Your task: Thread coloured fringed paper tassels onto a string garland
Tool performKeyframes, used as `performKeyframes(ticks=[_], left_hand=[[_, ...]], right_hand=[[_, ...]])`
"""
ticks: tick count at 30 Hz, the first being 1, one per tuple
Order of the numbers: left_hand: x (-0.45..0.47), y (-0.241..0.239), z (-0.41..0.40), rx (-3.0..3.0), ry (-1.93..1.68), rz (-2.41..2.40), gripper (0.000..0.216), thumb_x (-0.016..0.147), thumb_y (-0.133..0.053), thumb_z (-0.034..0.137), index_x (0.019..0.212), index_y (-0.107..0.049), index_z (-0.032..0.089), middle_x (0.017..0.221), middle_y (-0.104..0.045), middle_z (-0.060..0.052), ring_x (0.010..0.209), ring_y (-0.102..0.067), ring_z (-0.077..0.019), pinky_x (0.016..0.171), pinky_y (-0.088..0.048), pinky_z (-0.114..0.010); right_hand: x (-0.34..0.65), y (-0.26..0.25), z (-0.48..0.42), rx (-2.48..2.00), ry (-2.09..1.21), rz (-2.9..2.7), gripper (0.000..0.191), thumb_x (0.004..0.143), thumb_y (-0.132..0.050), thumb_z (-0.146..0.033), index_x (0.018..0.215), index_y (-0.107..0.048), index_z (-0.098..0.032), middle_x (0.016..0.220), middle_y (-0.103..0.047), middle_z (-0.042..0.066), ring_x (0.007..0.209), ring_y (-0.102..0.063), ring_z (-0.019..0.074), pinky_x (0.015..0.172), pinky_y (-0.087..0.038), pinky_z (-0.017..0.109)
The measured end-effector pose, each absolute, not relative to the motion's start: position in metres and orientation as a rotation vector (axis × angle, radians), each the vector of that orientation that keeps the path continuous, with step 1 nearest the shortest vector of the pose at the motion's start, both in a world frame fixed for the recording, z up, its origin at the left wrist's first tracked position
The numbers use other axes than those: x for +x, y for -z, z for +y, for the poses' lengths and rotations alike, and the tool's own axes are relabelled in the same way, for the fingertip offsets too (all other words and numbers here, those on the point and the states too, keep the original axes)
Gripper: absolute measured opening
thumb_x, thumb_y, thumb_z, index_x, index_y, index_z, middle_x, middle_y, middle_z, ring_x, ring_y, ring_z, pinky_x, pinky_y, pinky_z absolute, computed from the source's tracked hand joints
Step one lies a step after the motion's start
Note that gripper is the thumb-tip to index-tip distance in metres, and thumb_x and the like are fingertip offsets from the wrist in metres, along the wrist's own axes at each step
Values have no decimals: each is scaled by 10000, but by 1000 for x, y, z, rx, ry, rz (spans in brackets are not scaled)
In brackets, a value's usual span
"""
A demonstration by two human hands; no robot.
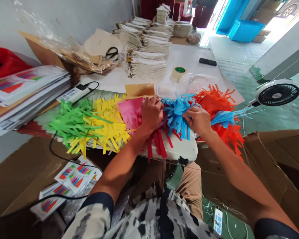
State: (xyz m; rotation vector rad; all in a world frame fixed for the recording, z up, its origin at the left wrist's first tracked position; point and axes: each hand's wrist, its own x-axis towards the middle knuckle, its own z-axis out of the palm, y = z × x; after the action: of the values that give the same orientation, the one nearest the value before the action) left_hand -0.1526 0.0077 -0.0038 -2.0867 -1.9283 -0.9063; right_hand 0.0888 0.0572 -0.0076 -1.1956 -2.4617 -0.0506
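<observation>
My right hand (197,119) pinches the fringe strips of a blue paper tassel (175,111) near the table's front edge. Just left of that tassel, my left hand (151,113) is closed, its fingertips curled out of sight; what it grips is hidden. Under and beside it lie a pink fringed sheet (131,114) and dark red strips (159,143) that hang over the edge. Further left are yellow tassels (108,116) and green tassels (73,118). Orange-red tassels (209,99) spread to the right, with another blue tassel (224,118) lying across them.
Behind are stacks of strung white sheets (149,63), a tape roll (178,73), a black phone-like object (207,62) and scissors (111,52). A small fan (279,94) stands right. Printed cards (27,86) are piled left. Open cardboard boxes (276,159) flank my legs.
</observation>
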Motion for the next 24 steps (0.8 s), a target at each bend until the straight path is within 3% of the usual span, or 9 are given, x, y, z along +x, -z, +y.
performKeyframes(ticks=[3,8,15,24], left_hand=[[-142,-2,1,-2206,1082,-1868,102,965,-685,261,952,-786,254,1146,-754,-59,1173,-591,-303,1024,-444,-503],[-123,-2,-1,-2373,1160,-1942,96,958,-754,299,1040,-790,265,1150,-784,-35,1163,-622,-274,1021,-452,-455],[-110,5,2,-2339,1134,-1966,213,1011,-691,433,959,-739,232,1077,-787,-52,1113,-651,-276,958,-418,-447],[-117,-6,6,-2457,934,-1767,273,1060,-593,401,956,-784,236,1094,-805,-65,1122,-655,-281,1022,-366,-500]], right_hand=[[97,-1,65,-1168,-230,-2326,179,926,-716,-339,843,-814,-215,890,-762,60,794,-660,221,713,-447,352],[103,-14,70,-1041,-552,-2296,285,919,-740,-469,825,-819,-212,803,-748,40,717,-638,187,712,-467,337],[104,-4,56,-975,-523,-2269,318,971,-695,-516,868,-830,-247,912,-782,58,836,-701,225,793,-517,375],[110,-4,37,-1032,-343,-2284,236,984,-648,-343,1126,-813,-252,1179,-774,96,1075,-735,290,938,-573,444]])
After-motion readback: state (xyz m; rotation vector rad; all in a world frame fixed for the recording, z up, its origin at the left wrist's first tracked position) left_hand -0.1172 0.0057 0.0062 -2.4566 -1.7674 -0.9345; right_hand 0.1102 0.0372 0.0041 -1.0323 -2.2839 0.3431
